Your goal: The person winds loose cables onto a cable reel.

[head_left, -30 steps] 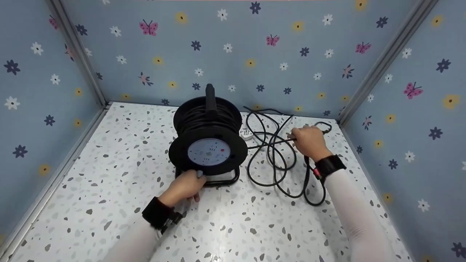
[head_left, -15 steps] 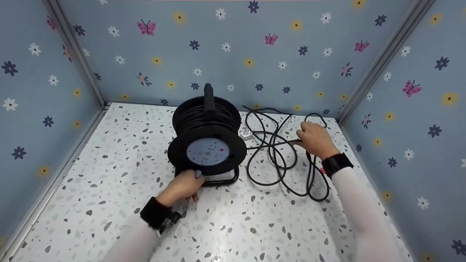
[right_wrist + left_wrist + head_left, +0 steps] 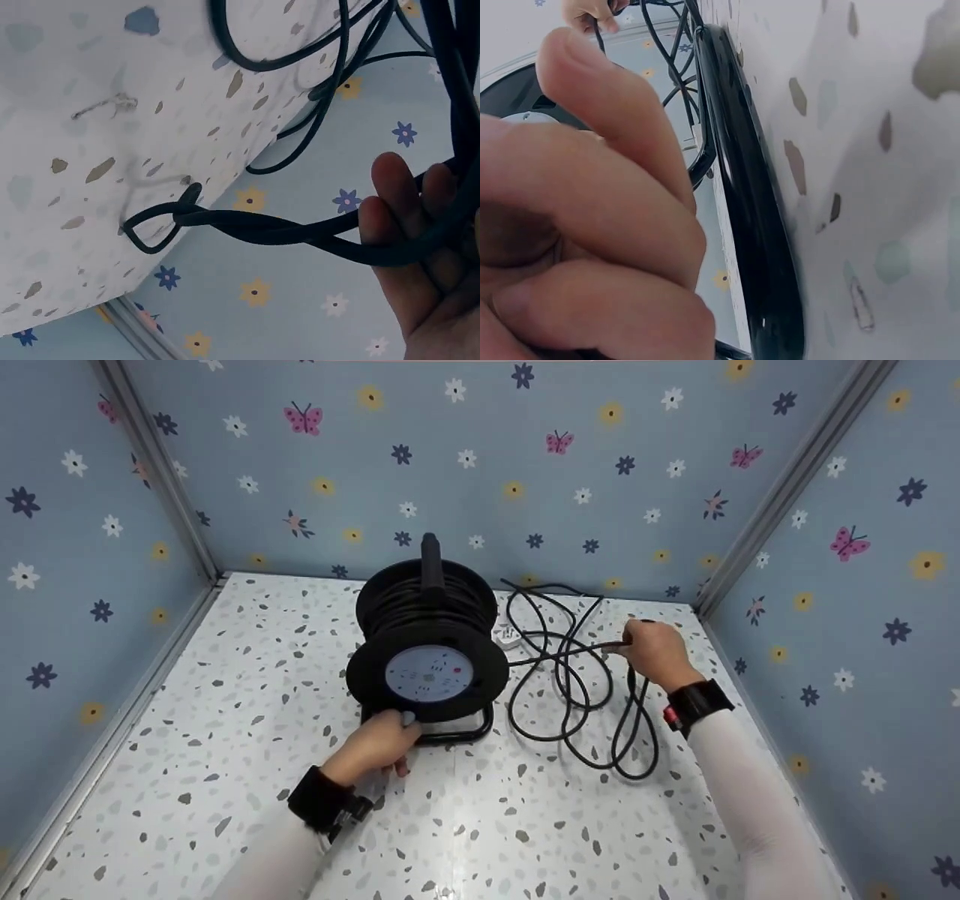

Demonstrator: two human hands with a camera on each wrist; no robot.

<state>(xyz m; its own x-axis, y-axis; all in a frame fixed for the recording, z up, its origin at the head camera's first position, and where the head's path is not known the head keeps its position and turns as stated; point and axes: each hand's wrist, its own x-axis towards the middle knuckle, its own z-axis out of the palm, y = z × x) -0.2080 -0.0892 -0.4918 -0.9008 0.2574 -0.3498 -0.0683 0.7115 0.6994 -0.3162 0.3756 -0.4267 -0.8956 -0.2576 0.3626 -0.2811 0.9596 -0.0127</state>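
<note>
Closest to me, my left hand (image 3: 382, 742) sits at the near foot of the cable reel (image 3: 429, 649), fingers curled round the lower edge of the front disc where it meets the black tube stand (image 3: 457, 733); in the left wrist view those fingers (image 3: 622, 142) are bunched tight together with the glossy black tube (image 3: 750, 217) running just beside them against the speckled tabletop (image 3: 480, 825). The reel stands upright on that tabletop, roughly in the middle, its pale round socket plate (image 3: 429, 674) facing me and its carry handle (image 3: 431, 556) sticking straight up behind. From the reel's right side a black cable (image 3: 577, 705) spills out in loose, overlapping loops that lie on the table between the reel and the right wall. My right hand (image 3: 656, 651) is out past those loops, raised a little above the surface, its fingers closed round a strand of the cable that stretches taut from the reel; in the right wrist view I see the fingers (image 3: 409, 225) curled about two strands lying side by side, with further loops hanging beyond. A small white plug (image 3: 511, 639) lies on the table just behind the reel's right edge, among the far loops. Beyond everything stands the blue wall (image 3: 480, 472) printed with flowers and butterflies.
</note>
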